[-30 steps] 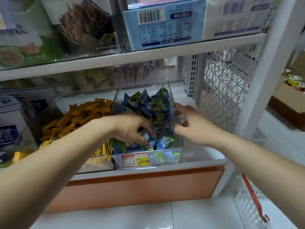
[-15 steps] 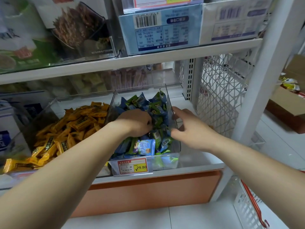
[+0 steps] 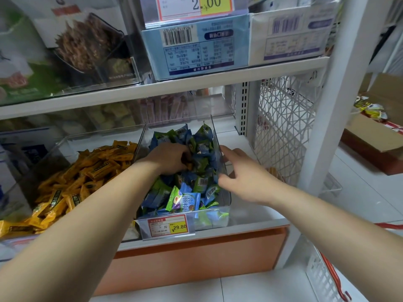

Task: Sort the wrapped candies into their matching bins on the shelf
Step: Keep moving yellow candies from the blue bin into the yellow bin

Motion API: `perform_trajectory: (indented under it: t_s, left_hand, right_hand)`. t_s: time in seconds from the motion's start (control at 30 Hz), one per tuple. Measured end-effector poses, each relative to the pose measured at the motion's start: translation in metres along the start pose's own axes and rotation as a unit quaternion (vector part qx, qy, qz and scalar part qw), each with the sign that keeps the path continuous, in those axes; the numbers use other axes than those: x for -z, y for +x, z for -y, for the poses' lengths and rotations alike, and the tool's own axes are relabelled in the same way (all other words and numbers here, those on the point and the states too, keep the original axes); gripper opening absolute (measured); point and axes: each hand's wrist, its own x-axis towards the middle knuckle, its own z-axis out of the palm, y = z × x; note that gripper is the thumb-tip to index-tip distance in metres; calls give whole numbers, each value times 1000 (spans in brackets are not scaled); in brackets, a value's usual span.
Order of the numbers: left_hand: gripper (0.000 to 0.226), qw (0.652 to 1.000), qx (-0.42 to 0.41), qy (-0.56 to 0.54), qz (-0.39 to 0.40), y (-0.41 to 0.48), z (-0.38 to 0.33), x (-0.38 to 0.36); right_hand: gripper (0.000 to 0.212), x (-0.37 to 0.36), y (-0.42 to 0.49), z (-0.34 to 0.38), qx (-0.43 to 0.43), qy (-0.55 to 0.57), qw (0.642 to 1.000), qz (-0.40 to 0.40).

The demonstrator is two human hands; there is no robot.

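A clear bin on the lower shelf is heaped with blue and green wrapped candies. My left hand is down in the middle of the heap, its fingers curled into the wrappers; a small orange bit shows under the fingertips. Outside the bin, my right hand rests against its right wall with the fingers fairly straight, the forefinger along the top edge. To the left, a second clear bin holds yellow wrapped candies.
A yellow price tag hangs on the blue bin's front. The upper shelf board sits close overhead. A white lattice panel closes the right side. A white basket with red handle stands on the floor at the right.
My left hand has moved from the front of the blue and green heap toward its middle. My right hand has stayed at the bin's right wall. The view has come closer.
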Motion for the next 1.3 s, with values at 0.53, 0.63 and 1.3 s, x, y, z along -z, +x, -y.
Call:
perform_trajectory:
  t_s: [0.53, 0.63, 1.3]
  left_hand:
    - [36, 997, -36, 1, 71, 10, 8, -5]
    - [26, 996, -50, -77, 9, 0, 8, 1]
    - [29, 888, -56, -381, -253, -142, 18, 34]
  right_hand:
    - [44, 2, -1, 4, -8, -1, 1000, 12]
    - [47, 5, 1, 4, -14, -13, 1000, 16]
    - [64, -31, 33, 96, 38, 49, 996, -66]
